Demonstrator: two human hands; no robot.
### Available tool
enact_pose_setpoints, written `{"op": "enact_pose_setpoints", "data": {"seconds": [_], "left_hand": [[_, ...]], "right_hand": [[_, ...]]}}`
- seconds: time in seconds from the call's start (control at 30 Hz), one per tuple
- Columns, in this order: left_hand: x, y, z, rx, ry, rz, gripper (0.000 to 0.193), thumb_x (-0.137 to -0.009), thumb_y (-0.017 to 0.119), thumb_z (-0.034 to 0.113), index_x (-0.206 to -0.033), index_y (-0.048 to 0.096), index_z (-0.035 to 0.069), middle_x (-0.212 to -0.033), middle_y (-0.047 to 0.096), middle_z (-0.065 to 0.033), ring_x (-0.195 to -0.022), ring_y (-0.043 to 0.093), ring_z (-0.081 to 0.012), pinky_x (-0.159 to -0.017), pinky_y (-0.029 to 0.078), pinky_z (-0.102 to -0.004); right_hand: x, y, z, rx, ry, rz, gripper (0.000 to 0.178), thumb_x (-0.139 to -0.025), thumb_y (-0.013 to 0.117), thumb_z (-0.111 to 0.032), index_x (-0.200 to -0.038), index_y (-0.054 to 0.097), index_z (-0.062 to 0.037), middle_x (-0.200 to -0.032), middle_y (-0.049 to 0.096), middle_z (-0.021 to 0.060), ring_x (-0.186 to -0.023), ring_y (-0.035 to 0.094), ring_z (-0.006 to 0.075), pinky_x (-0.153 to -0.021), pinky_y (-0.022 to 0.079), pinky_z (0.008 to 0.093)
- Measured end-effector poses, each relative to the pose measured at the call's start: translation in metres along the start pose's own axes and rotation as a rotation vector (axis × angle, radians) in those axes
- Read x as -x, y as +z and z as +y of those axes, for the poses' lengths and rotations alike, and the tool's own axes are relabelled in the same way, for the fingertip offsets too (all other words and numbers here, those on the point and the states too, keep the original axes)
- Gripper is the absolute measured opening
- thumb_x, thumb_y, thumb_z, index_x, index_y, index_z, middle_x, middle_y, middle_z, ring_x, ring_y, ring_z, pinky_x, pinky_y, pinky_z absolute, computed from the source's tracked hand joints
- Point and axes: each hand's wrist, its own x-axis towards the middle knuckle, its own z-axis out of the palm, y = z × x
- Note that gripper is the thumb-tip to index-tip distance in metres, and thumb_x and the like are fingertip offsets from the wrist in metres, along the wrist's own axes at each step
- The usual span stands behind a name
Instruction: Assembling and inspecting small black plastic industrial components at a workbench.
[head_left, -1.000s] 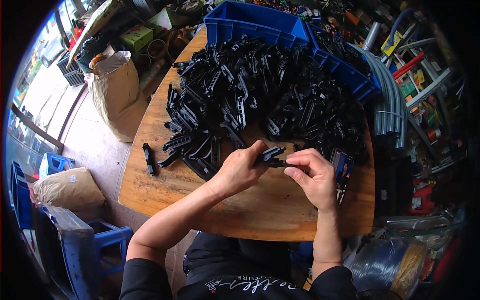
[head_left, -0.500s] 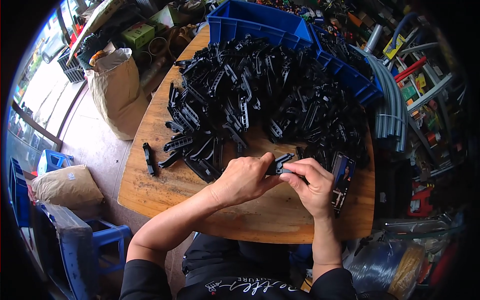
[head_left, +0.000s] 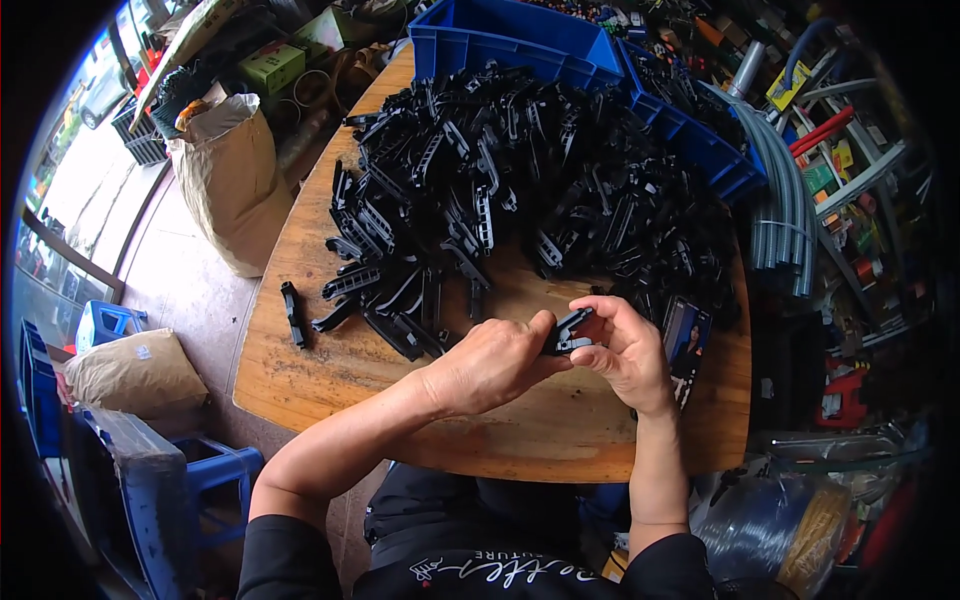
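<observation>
Seen from my end of the feed: one left hand (head_left: 500,365), back uppermost, clasping a black plastic part (head_left: 571,335) between thumb and curled fingers, its grip as it was a second ago. The part juts from that fist over the near half of the wooden table (head_left: 540,435), slanting up toward the right, a pale-lit face now showing. One right hand (head_left: 630,355), altered: half a second ago I had it pinching the part's end, thumb against fingers; now thumb and fingertips are parted, fingers above and thumb below, curved about the part's right end. Whether the thumb tip touches it I cannot say for certain, the part being small and dark here. One heap of black parts (head_left: 520,170), spread over the far half of the table, with no change that I can make out. One stray part (head_left: 293,315), lying apart near the left edge, in the same place as earlier. One screen-like panel (head_left: 685,350), lit with a picture, just beyond the right hand's wrist, at the heap's edge. Two blue crates, one (head_left: 515,50) behind the heap, another (head_left: 700,150) at its right. One upright paper sack (head_left: 230,190), on the floor left of the table.
</observation>
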Motion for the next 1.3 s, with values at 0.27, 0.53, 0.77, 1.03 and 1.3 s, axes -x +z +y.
{"op": "enact_pose_setpoints", "data": {"seconds": [0.27, 0.53, 0.77, 1.03, 1.3], "left_hand": [[0.002, 0.009, 0.001, 0.071, -0.004, 0.032, 0.036, -0.089, 0.057, 0.029, -0.085, 0.041, -0.004, -0.058, 0.055, -0.0222, -0.058, 0.057, -0.0416, -0.049, 0.044, -0.0453], [0.005, 0.009, 0.001, 0.046, 0.051, 0.096, 0.035, -0.089, 0.057, 0.03, -0.083, 0.043, -0.001, -0.054, 0.052, -0.0189, -0.053, 0.055, -0.0393, -0.045, 0.042, -0.0424], [0.006, 0.013, 0.006, 0.218, 0.112, 0.095, 0.04, -0.087, 0.059, 0.038, -0.085, 0.046, 0.0, -0.053, 0.05, -0.0169, -0.05, 0.053, -0.0372, -0.045, 0.039, -0.0387], [0.002, 0.01, -0.002, 0.037, 0.098, 0.178, 0.039, -0.081, 0.065, 0.038, -0.079, 0.048, 0.003, -0.053, 0.052, -0.0144, -0.052, 0.056, -0.036, -0.047, 0.043, -0.0418], [0.004, 0.014, -0.006, 0.051, 0.166, 0.239, 0.027, -0.076, 0.071, 0.018, -0.081, 0.051, 0.001, -0.054, 0.052, -0.0137, -0.048, 0.055, -0.0319, -0.043, 0.041, -0.036]], "right_hand": [[0.003, -0.001, 0.001, 0.03, -0.036, 0.01, 0.05, -0.077, 0.073, -0.021, -0.114, 0.048, 0.002, -0.094, 0.058, 0.0031, -0.086, 0.056, 0.0083, -0.078, 0.047, 0.022], [0.004, 0.002, -0.001, 0.282, -0.133, 0.104, 0.039, -0.078, 0.073, -0.022, -0.104, 0.054, 0.0004, -0.087, 0.057, 0.0007, -0.074, 0.054, 0.0053, -0.065, 0.045, 0.0175], [0.008, -0.001, -0.01, 0.117, -0.22, 0.117, 0.043, -0.069, 0.078, -0.025, -0.097, 0.058, 0.0005, -0.088, 0.058, 0.0037, -0.075, 0.061, 0.0092, -0.066, 0.051, 0.0212], [0.006, -0.002, -0.011, 0.285, -0.243, 0.085, 0.049, -0.069, 0.079, -0.022, -0.104, 0.056, 0.0033, -0.096, 0.054, 0.0056, -0.085, 0.059, 0.0124, -0.075, 0.05, 0.0238], [0.004, 0.0, -0.013, 0.41, -0.28, 0.071, 0.048, -0.069, 0.079, -0.023, -0.103, 0.057, 0.0018, -0.096, 0.056, 0.007, -0.083, 0.06, 0.0132, -0.072, 0.051, 0.0239]]}}
